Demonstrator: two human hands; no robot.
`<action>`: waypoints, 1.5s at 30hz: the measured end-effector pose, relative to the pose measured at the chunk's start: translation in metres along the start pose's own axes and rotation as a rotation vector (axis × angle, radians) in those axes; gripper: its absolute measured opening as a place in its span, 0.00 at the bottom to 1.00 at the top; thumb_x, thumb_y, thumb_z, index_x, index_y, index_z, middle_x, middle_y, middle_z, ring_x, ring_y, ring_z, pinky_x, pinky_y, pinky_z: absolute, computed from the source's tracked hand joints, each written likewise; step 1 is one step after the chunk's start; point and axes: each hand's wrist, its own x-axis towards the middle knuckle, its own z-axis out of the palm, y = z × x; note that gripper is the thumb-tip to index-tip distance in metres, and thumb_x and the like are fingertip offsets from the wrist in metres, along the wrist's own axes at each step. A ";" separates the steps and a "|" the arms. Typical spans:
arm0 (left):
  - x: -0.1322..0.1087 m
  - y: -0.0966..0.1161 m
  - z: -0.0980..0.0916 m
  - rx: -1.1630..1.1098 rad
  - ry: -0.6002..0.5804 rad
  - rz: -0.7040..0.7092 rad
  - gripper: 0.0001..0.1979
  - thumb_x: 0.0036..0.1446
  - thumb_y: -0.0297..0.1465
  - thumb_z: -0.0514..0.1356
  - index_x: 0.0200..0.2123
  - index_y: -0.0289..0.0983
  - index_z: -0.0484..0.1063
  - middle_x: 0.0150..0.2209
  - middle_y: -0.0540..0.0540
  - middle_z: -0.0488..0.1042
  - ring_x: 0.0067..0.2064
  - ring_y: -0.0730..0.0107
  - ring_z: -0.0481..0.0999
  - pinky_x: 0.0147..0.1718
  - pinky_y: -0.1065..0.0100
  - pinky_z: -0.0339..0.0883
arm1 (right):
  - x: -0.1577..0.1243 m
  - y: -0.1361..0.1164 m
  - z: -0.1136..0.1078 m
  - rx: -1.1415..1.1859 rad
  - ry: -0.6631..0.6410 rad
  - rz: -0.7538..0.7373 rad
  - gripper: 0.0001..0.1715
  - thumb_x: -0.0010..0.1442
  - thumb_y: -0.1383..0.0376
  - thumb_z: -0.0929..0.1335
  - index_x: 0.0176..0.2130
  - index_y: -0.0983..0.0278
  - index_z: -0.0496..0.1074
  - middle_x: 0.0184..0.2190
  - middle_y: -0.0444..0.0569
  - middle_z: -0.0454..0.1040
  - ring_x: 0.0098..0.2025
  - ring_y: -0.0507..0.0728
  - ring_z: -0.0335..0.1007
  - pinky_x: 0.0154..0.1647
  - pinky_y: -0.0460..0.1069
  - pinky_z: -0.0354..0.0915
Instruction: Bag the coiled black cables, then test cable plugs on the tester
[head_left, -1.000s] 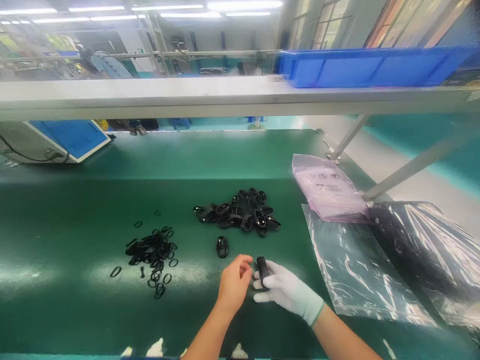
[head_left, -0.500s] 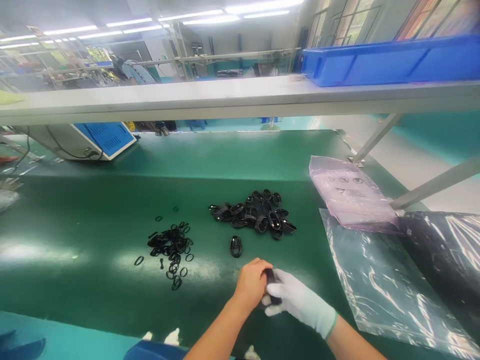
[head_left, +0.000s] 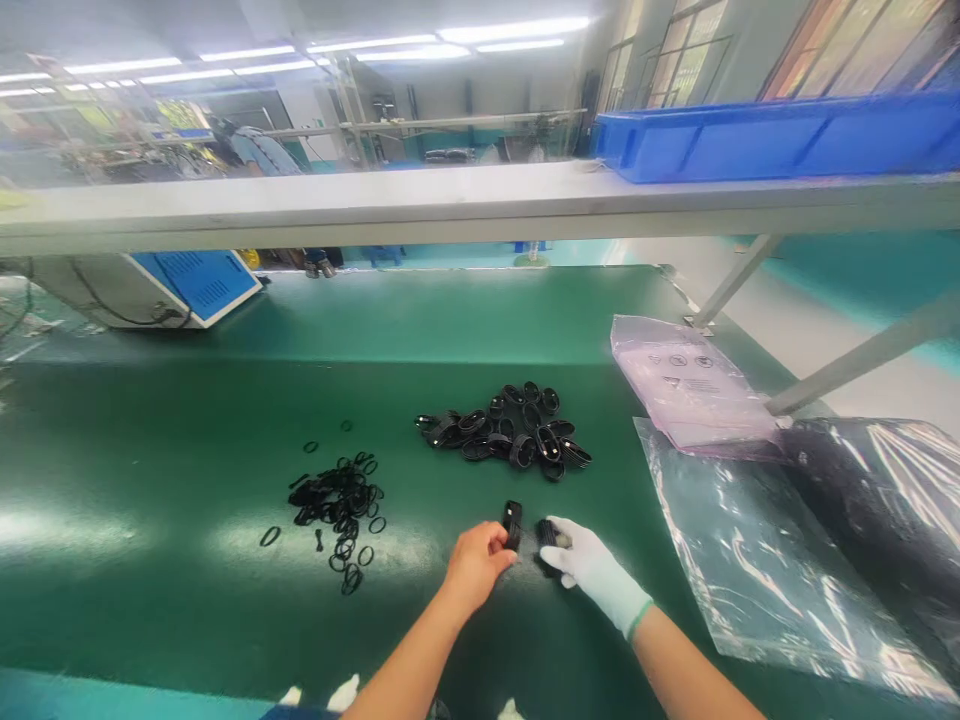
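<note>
My bare left hand (head_left: 478, 566) pinches a small coiled black cable (head_left: 513, 518), which stands up from its fingertips. Just right of it, my right hand (head_left: 592, 566), in a white glove, is closed around a bundle of coiled black cables (head_left: 545, 535). A narrow gap separates the two hands above the green table. Beyond them lies a pile of coiled black cables (head_left: 523, 452), some with metal plug ends showing. To the left is a heap of black bands (head_left: 337, 495), with several loose rings scattered around it.
A pink printed bag (head_left: 694, 385) and a clear plastic bag (head_left: 750, 550) lie on the right, beside a shiny dark bag (head_left: 885, 520). A white shelf (head_left: 375, 212) crosses above the table (head_left: 187, 430), carrying a blue bin (head_left: 780, 140). At the back left stands a blue-sided box (head_left: 199, 285).
The lone cable coil has left its spot on the table and a coil is now in my left hand. My hands have moved apart, with the bundle staying in the right.
</note>
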 end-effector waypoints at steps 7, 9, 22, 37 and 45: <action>-0.008 0.005 0.046 -0.225 -0.051 0.002 0.02 0.47 0.30 0.58 0.24 0.39 0.69 0.23 0.54 0.69 0.26 0.73 0.67 0.25 0.73 0.55 | 0.001 0.002 -0.012 0.206 -0.111 -0.036 0.28 0.43 0.61 0.71 0.45 0.67 0.72 0.29 0.46 0.71 0.26 0.51 0.66 0.23 0.46 0.64; -0.007 0.007 0.047 -0.224 -0.051 -0.010 0.02 0.47 0.31 0.59 0.25 0.39 0.71 0.22 0.54 0.70 0.25 0.72 0.67 0.25 0.72 0.55 | 0.002 0.003 -0.011 0.224 -0.091 -0.034 0.27 0.42 0.62 0.72 0.44 0.67 0.72 0.28 0.46 0.70 0.26 0.51 0.65 0.23 0.46 0.65; -0.006 0.014 0.021 -0.005 -0.092 0.039 0.02 0.48 0.30 0.60 0.28 0.40 0.73 0.25 0.53 0.75 0.27 0.70 0.72 0.24 0.72 0.56 | 0.010 0.007 0.007 0.094 0.075 0.055 0.31 0.41 0.70 0.70 0.48 0.66 0.68 0.34 0.50 0.73 0.21 0.49 0.64 0.15 0.45 0.59; 0.024 0.027 -0.028 0.348 0.057 -0.064 0.08 0.58 0.33 0.53 0.37 0.40 0.71 0.31 0.49 0.73 0.35 0.66 0.73 0.33 0.65 0.63 | 0.013 0.008 0.006 0.043 0.014 0.089 0.22 0.46 0.72 0.68 0.44 0.66 0.66 0.37 0.51 0.75 0.27 0.51 0.70 0.15 0.42 0.57; -0.036 0.000 -0.001 0.131 0.090 -0.126 0.07 0.55 0.30 0.53 0.31 0.41 0.71 0.32 0.48 0.73 0.39 0.62 0.72 0.35 0.65 0.59 | 0.005 0.000 -0.001 -0.062 -0.022 0.097 0.21 0.49 0.69 0.68 0.46 0.67 0.65 0.41 0.54 0.74 0.35 0.55 0.73 0.23 0.44 0.67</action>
